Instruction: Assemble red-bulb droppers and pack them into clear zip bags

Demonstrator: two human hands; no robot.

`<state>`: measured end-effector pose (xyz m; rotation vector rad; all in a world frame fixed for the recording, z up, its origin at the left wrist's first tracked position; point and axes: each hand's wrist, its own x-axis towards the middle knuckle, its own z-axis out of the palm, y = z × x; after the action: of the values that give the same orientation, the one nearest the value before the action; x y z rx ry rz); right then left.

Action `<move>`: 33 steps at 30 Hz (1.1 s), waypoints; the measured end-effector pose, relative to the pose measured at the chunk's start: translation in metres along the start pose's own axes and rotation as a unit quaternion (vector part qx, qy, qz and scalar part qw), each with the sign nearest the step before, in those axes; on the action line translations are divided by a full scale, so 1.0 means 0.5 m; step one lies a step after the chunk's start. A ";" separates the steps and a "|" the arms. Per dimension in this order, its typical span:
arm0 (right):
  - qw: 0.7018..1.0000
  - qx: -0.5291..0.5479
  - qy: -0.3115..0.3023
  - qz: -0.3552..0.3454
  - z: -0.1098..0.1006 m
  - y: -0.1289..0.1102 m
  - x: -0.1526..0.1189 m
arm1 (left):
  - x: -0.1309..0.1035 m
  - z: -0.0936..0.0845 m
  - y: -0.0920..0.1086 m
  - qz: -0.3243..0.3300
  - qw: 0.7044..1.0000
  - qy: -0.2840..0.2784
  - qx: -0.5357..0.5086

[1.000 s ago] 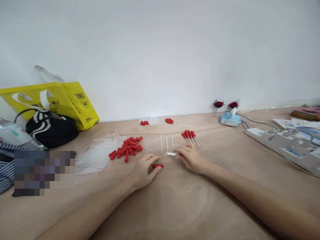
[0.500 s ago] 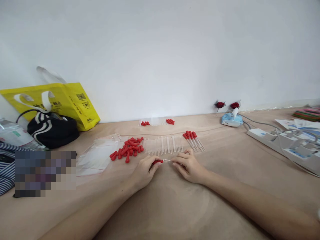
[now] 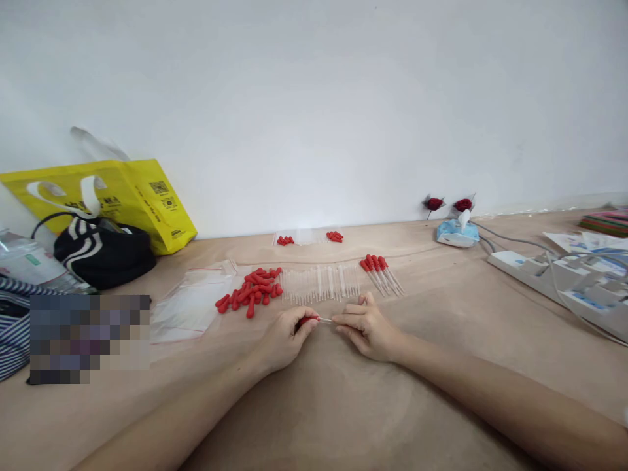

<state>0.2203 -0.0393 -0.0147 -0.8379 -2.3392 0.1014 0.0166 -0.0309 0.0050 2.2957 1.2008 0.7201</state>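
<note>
Between thumb and fingers, my left hand (image 3: 289, 337) pinches a red rubber dropper bulb (image 3: 308, 320). My right hand (image 3: 369, 329) is closed on a clear glass dropper tube (image 3: 325, 320), whose near end meets the bulb's mouth; how deep it sits I cannot tell. Just beyond my hands lies a row of clear dropper tubes (image 3: 318, 283). A heap of loose red bulbs (image 3: 252, 290) is to the left of that row. To its right, several droppers with red bulbs on them (image 3: 383, 275) lie side by side.
Clear zip bags (image 3: 193, 304) lie left of the heap. Small bags with red bulbs (image 3: 335, 236) rest near the wall. A yellow bag (image 3: 142, 203) and a black pouch (image 3: 105, 252) stand at left. At right are a tissue pack (image 3: 456, 233) and a power strip (image 3: 540, 278) with cables.
My right hand has moved slightly left, bringing the tube up to the bulb's mouth, and less of the bulb shows past my left fingers. The view has shifted a little.
</note>
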 end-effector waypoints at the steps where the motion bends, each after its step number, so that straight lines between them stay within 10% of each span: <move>1: 1.000 -0.011 -0.006 -0.006 -0.003 0.001 0.000 | -0.001 0.000 0.000 0.007 1.000 -0.004 0.006; 13: 1.000 0.008 -0.013 0.000 -0.005 -0.005 0.004 | -0.011 0.005 0.007 0.142 0.986 0.026 0.083; 33: 0.998 -0.002 -0.055 0.001 -0.022 0.004 0.010 | -0.005 -0.002 -0.020 0.187 0.978 -0.012 0.093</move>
<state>0.2252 -0.0362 -0.0041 -0.8560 -2.4426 0.1463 0.0087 -0.0279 -0.0008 2.7183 0.8634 0.7286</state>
